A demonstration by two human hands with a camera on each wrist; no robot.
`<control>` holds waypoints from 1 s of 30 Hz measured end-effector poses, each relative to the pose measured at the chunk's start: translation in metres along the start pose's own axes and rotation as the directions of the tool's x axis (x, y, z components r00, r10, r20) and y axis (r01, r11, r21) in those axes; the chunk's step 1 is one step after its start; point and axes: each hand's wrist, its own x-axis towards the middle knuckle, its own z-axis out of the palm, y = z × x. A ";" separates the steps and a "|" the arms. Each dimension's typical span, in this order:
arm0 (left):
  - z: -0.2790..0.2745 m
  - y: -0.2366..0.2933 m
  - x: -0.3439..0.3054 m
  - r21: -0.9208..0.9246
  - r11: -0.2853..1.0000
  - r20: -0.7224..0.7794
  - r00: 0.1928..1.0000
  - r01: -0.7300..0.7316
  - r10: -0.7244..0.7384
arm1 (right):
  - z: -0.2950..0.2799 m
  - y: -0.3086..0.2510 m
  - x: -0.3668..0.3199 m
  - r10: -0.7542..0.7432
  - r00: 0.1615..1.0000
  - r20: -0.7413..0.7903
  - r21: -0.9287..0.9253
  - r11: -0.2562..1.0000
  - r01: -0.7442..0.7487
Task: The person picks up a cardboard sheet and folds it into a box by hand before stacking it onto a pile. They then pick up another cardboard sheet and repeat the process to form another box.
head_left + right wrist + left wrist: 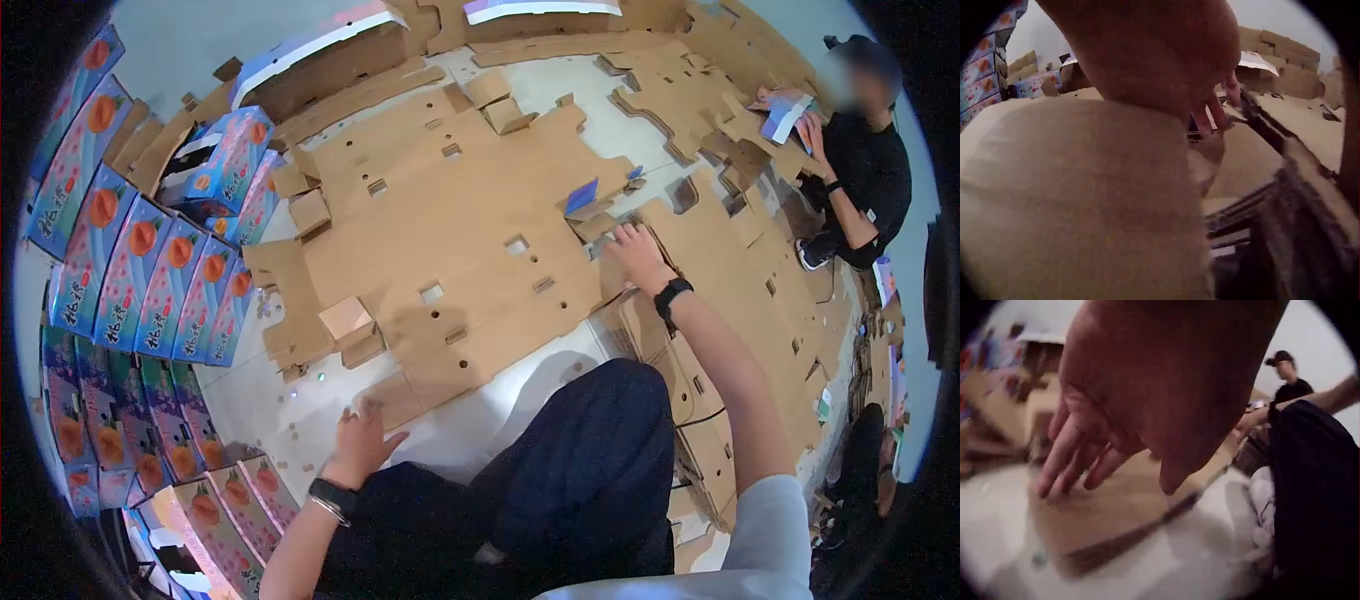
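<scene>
Cardboard (480, 205) wanted even support, I judged: my left hand (358, 445) near, fingers extended; right hand (638, 258) farther, grip unclear

Plain pale grey wall (190, 45); whitish floor (590, 112), partly darkened by shadow (548, 382).

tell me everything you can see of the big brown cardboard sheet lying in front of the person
The big cardboard sheet is plain brown with a matt look. It lies mostly flat on the white floor, with notched edges, small round and rectangular holes, and folded flaps standing up along its left side. A shadow falls on its near part. The left hand is at its near left corner, seemingly touching it; the right hand is by its right edge, contact unclear.
</scene>
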 end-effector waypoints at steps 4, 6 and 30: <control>0.017 0.013 0.022 -0.301 0.951 0.109 0.993 0.068 -0.037 | -0.004 0.007 0.012 0.048 0.993 0.104 -0.125 0.992 -0.035; -0.010 -0.001 0.017 -0.265 0.958 0.225 0.973 0.110 -0.050 | 0.001 -0.009 0.018 0.052 0.987 0.155 -0.067 0.997 -0.042; -0.153 0.077 -0.310 -0.989 0.022 -0.018 0.027 0.143 -0.999 | -0.202 -0.217 -0.271 -0.519 0.662 -0.541 0.802 -0.080 0.592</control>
